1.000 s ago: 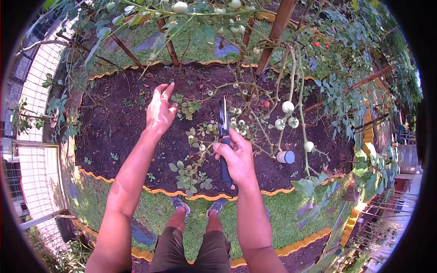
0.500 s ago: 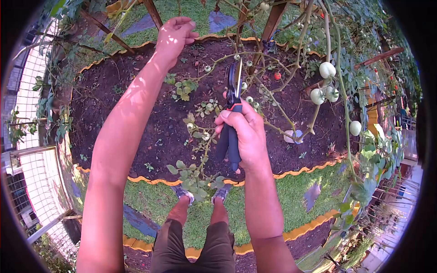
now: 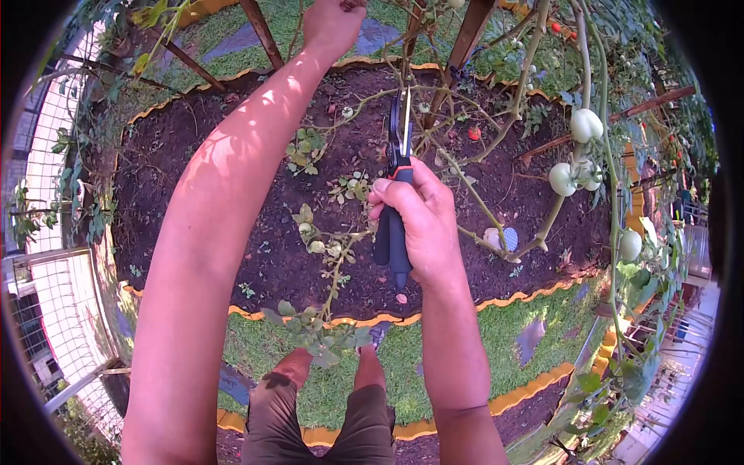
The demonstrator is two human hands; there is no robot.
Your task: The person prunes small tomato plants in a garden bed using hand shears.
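Note:
My right hand (image 3: 421, 221) is wrapped round the dark handles of a pair of pruning shears (image 3: 400, 136). Their blades point up and away from me, over the soil and among the tomato stems. At the top edge of the view, my left hand (image 3: 335, 29) reaches out with its fingers curled in near some stems; whatever they hold, if anything, cannot be made out. Bare, bending tomato stems (image 3: 535, 77) run to the right of the shears. Large green tomatoes (image 3: 586, 125) hang there, and a small red tomato (image 3: 474, 133) shows behind.
Dark soil (image 3: 209, 186) fills the bed, edged by a wavy yellow border (image 3: 496, 304). Wooden stakes (image 3: 467, 39) rise at the far side. A leafy stem (image 3: 335, 279) stands close before my legs. Grass (image 3: 465, 341) lies underfoot, with a wire fence (image 3: 77, 310) at left.
My left hand has moved up and slightly right, its outstretched fingers now curled. The shears remain in my right hand in nearly the same spot. The view has shifted slightly.

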